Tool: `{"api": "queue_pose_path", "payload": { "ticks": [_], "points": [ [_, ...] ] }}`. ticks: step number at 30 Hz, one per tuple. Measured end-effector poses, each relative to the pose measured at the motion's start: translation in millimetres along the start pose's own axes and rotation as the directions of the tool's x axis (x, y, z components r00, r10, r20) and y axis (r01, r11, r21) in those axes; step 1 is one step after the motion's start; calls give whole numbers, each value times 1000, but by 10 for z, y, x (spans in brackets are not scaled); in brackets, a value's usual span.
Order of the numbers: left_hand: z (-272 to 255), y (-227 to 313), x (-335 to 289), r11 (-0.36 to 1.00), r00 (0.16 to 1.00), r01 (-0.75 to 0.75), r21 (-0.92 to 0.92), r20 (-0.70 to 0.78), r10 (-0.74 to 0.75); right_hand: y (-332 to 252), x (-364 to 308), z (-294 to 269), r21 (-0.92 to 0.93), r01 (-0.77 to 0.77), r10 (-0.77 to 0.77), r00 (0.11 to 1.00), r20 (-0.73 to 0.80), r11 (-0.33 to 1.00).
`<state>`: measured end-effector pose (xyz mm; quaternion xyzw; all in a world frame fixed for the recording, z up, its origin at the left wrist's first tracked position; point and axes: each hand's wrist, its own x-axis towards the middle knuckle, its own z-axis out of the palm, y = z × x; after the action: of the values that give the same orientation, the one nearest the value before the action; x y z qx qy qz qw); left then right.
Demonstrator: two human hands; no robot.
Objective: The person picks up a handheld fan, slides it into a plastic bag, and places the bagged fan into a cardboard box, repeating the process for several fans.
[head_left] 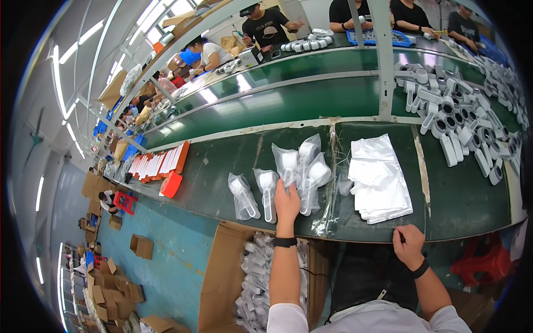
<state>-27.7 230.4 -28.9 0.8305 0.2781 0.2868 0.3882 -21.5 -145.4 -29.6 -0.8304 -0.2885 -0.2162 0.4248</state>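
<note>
My left hand (287, 203) reaches onto the green table and touches a clear bag holding a white device (288, 166). Several more bagged white devices (311, 166) lie around it, two (242, 195) to its left. My right hand (408, 244) rests at the table's near edge, fingers curled on the rim, just below a stack of empty clear plastic bags (380, 180). Whether the left hand grips the bag or only presses on it is unclear.
A heap of unbagged white devices (461, 116) covers the table's right side. An open cardboard box (222, 277) of bagged devices stands below the table by my left arm. Orange-and-white boxes (161, 164) lie at the far left. Other people work across the green belt (288, 100).
</note>
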Motion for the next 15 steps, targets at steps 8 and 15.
{"api": "queue_pose_path", "payload": {
  "ticks": [8,15],
  "points": [
    [12,545,-202,818,965,-139,558,-109,238,27,-24,12,21,-4,3,999,34,1000],
    [120,692,-70,794,967,36,607,179,-181,37,-39,-18,30,37,-38,999,27,999]
  ]
}}
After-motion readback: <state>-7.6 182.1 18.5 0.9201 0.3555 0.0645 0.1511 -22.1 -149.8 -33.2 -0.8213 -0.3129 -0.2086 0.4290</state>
